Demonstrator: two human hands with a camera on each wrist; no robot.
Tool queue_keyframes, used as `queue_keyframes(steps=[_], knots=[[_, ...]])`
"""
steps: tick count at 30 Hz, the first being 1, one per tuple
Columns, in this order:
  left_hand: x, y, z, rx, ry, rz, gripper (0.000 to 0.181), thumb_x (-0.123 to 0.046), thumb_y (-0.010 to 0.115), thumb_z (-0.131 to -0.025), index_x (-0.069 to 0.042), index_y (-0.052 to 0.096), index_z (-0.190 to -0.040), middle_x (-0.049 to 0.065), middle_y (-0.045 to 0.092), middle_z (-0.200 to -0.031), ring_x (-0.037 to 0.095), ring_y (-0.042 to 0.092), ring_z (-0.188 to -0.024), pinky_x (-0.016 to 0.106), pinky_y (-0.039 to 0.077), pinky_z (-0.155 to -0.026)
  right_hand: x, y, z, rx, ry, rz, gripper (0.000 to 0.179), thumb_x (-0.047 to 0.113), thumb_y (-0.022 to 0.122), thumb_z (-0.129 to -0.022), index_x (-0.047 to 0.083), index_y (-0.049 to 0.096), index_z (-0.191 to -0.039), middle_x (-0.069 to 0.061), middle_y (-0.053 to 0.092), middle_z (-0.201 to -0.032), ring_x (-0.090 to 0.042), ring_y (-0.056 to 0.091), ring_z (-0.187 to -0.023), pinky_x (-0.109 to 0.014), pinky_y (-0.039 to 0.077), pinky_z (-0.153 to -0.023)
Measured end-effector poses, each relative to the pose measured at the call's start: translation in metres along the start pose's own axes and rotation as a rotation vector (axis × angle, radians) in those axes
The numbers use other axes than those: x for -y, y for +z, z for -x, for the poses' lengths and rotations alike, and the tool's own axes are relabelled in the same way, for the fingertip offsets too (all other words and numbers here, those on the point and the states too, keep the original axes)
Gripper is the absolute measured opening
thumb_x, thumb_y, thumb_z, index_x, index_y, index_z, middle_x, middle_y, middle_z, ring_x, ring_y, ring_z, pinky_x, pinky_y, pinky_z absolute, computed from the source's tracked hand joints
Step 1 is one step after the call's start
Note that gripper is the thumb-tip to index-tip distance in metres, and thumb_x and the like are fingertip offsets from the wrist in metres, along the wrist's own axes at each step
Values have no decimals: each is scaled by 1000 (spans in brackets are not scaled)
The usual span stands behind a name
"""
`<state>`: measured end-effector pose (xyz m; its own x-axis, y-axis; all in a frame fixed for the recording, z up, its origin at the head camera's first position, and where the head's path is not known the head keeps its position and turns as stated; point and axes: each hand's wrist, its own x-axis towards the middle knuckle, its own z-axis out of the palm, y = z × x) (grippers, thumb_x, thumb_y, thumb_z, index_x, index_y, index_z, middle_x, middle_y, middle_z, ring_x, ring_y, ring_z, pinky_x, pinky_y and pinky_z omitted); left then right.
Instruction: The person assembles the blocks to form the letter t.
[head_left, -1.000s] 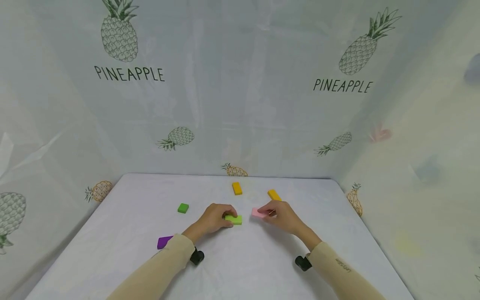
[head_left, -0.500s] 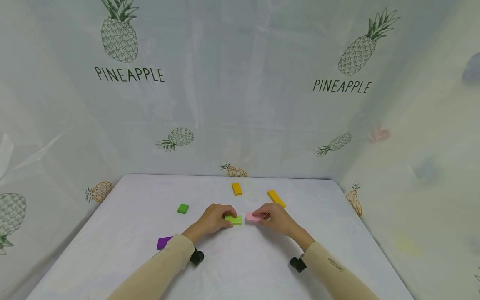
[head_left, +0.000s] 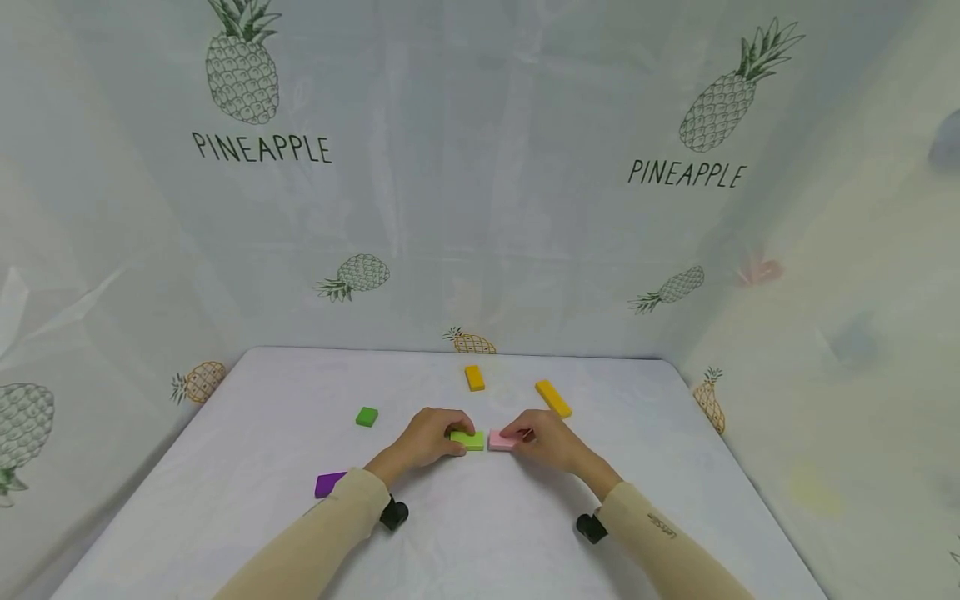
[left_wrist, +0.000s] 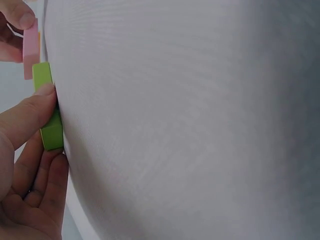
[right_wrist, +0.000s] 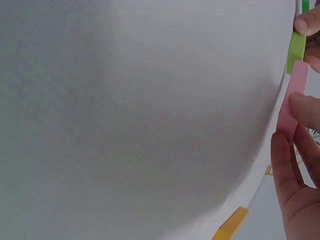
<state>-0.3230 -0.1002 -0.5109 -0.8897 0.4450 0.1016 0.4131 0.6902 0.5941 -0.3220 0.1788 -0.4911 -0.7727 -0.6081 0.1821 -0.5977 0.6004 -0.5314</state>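
Observation:
Near the middle of the white table my left hand (head_left: 429, 437) grips a light green block (head_left: 468, 441) between thumb and fingers, and the block rests on the tabletop. Facing it from the right, my right hand (head_left: 550, 439) pinches a pink block (head_left: 501, 441). The two blocks lie end to end in the head view with a narrow gap between them. In the right wrist view the pink block (right_wrist: 293, 101) sits slightly raised off the cloth, its end close to the green block (right_wrist: 296, 53). Thumb and fingers hide part of each block.
Behind the hands lie a short yellow block (head_left: 475, 377) and a longer yellow block (head_left: 553, 398). A dark green block (head_left: 367, 417) is to the left. A purple block (head_left: 328, 485) lies partly behind the left sleeve. A pineapple-print curtain (head_left: 480, 208) stands behind the table (head_left: 285, 392).
My right hand has moved left and slightly toward me with the pink block, bringing it near the light green block. The left hand has stayed in place.

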Motion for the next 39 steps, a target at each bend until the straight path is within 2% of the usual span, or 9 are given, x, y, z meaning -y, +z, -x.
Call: queue_keyframes(steps=[9, 17, 25, 32, 39], knots=[[-4, -1, 2, 1, 7, 11, 24, -18, 87, -90, -24, 75, -110, -13, 75, -106, 12, 59, -95, 47, 45, -99, 3, 2, -2, 1, 15, 17, 25, 1, 81, -92, 9, 81, -115, -1, 77, -108, -16, 66, -94, -32, 61, -87], [-6, -3, 2, -4, 18, 17, 23, -15, 87, -90, -22, 76, -109, -12, 74, -101, 14, 59, -92, 42, 47, -93, 4, 6, -5, 11, 34, 22, 25, 2, 80, -94, 13, 81, -116, 2, 77, -110, -13, 65, -95, -29, 59, -88], [-4, -2, 1, 0, 13, 19, 23, -16, 87, -90, -24, 75, -109, -12, 74, -103, 14, 59, -93, 43, 47, -95, 4, 7, -7, 14, 33, 20, 25, 3, 80, -94, 12, 81, -117, 1, 77, -110, -15, 65, -94, -31, 59, -88], [-1, -1, -1, 0, 16, 14, 23, -17, 87, -90, -25, 75, -109, -13, 74, -103, 13, 60, -94, 42, 49, -95, 6, 7, -8, 28, 65, 8, 25, 4, 79, -95, 13, 81, -118, 1, 76, -111, -14, 65, -96, -32, 59, -90], [0, -2, 0, 5, 17, 15, 24, -18, 87, -90, -24, 76, -110, -13, 75, -105, 13, 60, -95, 43, 48, -96, 6, 8, -8, 9, 35, 3, 24, 2, 80, -93, 12, 81, -116, 1, 77, -109, -14, 64, -93, -29, 58, -86]])
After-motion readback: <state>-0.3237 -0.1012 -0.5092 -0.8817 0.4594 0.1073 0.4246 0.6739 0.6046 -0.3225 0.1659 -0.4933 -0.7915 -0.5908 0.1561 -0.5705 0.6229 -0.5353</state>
